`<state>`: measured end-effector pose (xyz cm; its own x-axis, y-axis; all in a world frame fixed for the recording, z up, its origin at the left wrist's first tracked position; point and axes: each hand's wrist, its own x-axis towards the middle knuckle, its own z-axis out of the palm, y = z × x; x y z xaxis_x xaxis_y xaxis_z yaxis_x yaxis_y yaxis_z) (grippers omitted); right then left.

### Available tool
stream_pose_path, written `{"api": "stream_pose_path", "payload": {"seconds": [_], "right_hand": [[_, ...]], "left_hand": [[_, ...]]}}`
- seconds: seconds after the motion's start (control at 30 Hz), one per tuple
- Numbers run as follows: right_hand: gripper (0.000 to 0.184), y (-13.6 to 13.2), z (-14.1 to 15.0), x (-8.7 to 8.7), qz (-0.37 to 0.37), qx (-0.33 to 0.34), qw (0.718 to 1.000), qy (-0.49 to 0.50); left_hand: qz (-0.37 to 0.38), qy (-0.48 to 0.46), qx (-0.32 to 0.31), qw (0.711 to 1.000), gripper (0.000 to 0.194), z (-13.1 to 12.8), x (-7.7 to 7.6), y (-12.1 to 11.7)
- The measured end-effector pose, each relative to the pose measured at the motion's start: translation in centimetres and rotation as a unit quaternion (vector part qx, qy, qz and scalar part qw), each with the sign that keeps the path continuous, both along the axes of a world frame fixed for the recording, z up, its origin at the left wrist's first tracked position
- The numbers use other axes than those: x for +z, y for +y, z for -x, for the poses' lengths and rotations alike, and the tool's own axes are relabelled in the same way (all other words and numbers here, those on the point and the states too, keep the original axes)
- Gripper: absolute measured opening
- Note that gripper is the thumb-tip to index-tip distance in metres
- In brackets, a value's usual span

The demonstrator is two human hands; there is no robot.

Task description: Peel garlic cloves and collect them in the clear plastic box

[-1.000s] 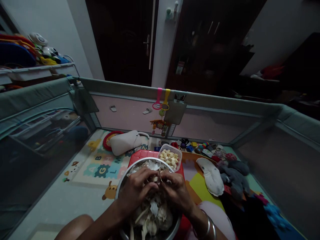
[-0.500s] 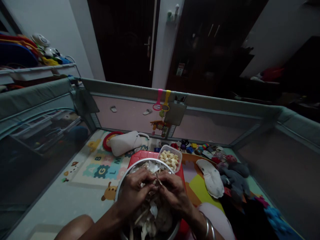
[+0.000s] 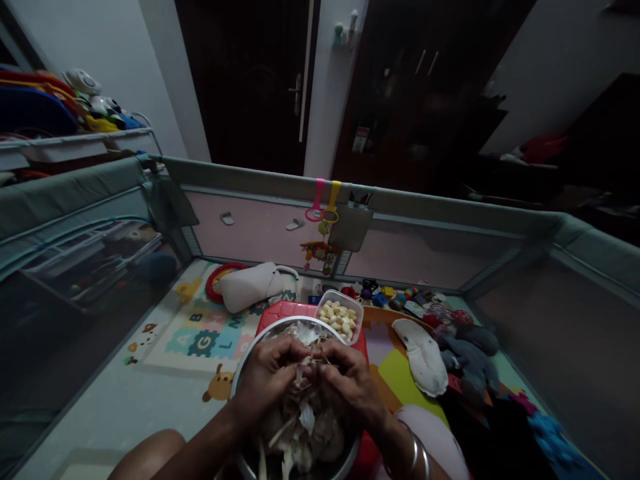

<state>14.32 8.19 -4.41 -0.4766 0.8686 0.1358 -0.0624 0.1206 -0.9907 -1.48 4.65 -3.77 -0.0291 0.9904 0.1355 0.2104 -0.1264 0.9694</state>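
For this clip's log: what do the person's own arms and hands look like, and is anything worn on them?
Both forearms are bare, with no sleeves and no gloves. The left hand and its wrist carry nothing that shows. The right hand has two thin silver-coloured metal bangles side by side at the wrist. The dim light hides any rings or nail detail.

Both forearms are bare, with no sleeves in view. Two thin silver bangles point(image 3: 419, 456) circle the wrist just behind the right hand point(image 3: 350, 387). The left hand point(image 3: 267, 383) shows no ring or band that can be made out; the dim light hides finer detail.
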Motion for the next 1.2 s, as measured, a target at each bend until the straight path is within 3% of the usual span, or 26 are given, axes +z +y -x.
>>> {"api": "stream_pose_path", "payload": {"seconds": [0.1,0.17,0.27,0.37,0.5,0.83,1.2], "right_hand": [[0.010,0.2,0.1,0.7,0.112,0.005,0.993,0.020],[0.012,0.3,-0.1,1.0,0.122,0.004,0.992,0.000],[0.013,0.5,-0.6,1.2,0.014,-0.006,0.997,-0.080],[0.010,0.6,-1.0,1.0,-0.131,0.007,0.981,-0.144],[0.006,0.5,-1.1,0.5,-0.224,0.033,0.958,-0.178],[0.016,-0.9,0.1,-0.2,-0.302,-0.033,0.948,-0.094],[0.020,-0.9,0.0,-0.2,-0.288,-0.056,0.954,-0.062]], "left_hand": [[0.029,-0.012,-0.027,0.999,0.013,0.3,0.2,0.1],[0.029,-0.015,-0.043,0.999,0.019,0.4,0.2,0.1],[0.039,-0.034,-0.039,0.998,0.022,0.5,0.1,0.1],[0.053,-0.080,-0.036,0.995,0.014,0.5,-0.2,0.1],[0.093,-0.160,-0.026,0.982,0.018,0.4,-0.3,0.3],[0.102,-0.182,0.000,0.978,0.034,0.4,-0.3,0.4],[0.092,-0.176,-0.025,0.980,0.033,-0.2,-0.2,0.0]]}}
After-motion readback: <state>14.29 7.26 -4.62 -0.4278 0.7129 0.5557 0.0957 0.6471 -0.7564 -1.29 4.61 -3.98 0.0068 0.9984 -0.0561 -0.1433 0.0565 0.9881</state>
